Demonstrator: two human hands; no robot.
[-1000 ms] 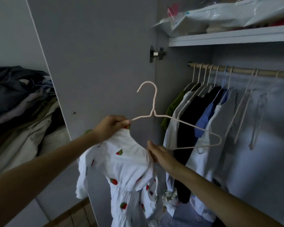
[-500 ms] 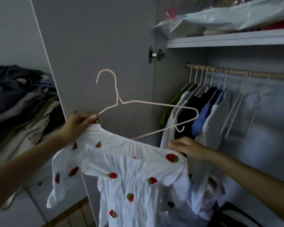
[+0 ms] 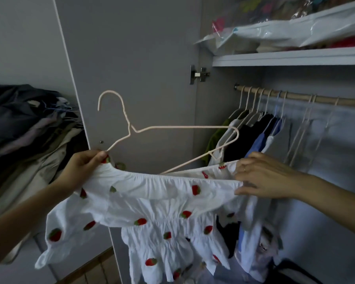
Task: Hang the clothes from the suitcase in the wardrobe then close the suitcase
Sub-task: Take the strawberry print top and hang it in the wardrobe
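A white dress with red strawberries point(image 3: 152, 203) hangs stretched between my hands in front of the open wardrobe. My left hand point(image 3: 84, 167) pinches the dress's left neckline corner together with one end of a pale pink wire hanger point(image 3: 172, 128). The hanger tilts up and to the right, its hook pointing up. My right hand point(image 3: 260, 175) grips the right end of the elastic neckline and pulls it wide, just below the hanger's right tip. The wardrobe rail point(image 3: 295, 96) runs at the upper right. The suitcase is not in view.
Several garments on hangers point(image 3: 252, 136) and a few bare hangers point(image 3: 303, 128) hang on the rail. The open grey wardrobe door point(image 3: 131, 58) stands behind the hanger. A shelf point(image 3: 285, 57) above holds plastic-wrapped bundles. A pile of dark clothes point(image 3: 29, 128) lies at the left.
The hanger has swung left and tilted. My right hand has moved from under the bunched dress to its right neckline, so the dress is now spread wide between both hands.
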